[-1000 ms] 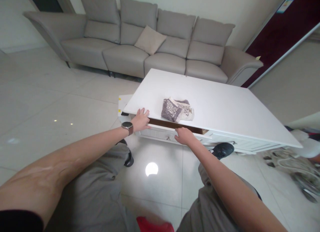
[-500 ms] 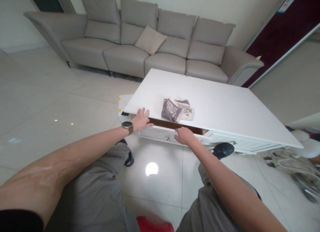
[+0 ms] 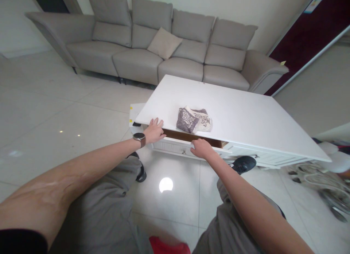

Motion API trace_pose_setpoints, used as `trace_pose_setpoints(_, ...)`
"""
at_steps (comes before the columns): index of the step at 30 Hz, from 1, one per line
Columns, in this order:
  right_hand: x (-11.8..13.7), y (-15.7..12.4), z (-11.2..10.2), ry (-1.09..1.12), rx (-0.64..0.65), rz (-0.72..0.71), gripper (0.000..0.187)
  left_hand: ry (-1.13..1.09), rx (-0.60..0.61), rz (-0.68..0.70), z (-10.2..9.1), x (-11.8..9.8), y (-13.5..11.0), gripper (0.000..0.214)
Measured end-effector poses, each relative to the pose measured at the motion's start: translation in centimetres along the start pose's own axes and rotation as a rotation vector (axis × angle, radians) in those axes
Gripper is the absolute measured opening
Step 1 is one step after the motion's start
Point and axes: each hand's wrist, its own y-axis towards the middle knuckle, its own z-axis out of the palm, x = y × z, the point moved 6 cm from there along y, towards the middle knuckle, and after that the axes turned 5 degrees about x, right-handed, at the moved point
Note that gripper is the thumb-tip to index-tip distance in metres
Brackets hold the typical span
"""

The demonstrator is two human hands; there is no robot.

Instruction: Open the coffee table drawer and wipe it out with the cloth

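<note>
A white coffee table (image 3: 232, 108) stands before me, with a drawer (image 3: 175, 144) pulled partly out of its near side. My right hand (image 3: 201, 149) is closed over the top edge of the drawer front. At the table's near left corner, my left hand (image 3: 154, 131) rests with spread fingers on the tabletop edge, its thumb reaching toward the drawer. A folded purple and cream patterned towel (image 3: 193, 120) lies on the tabletop just beyond the opening. Inside the drawer a brown surface shows; most of the interior is hidden under the tabletop.
Behind the table is a long grey sofa (image 3: 180, 70) with a beige cushion (image 3: 164, 43). A white object with yellow marks (image 3: 134, 113) stands by the table's left end. Cords and blurred items (image 3: 322, 184) lie on the floor at right. Something red (image 3: 169, 246) is between my legs.
Almost nothing differs. My left thumb has drawn back slightly to the left; my right hand stays on the drawer front, and the drawer looks about as far out as before.
</note>
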Motion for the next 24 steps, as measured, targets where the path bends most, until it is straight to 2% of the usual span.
trace_pose_setpoints(24, 0.19, -0.2, -0.37, -0.009, 0.0, 0.0, 0.039, 0.024, 0.009, -0.016, 0.28, -0.02, -0.02, 0.042)
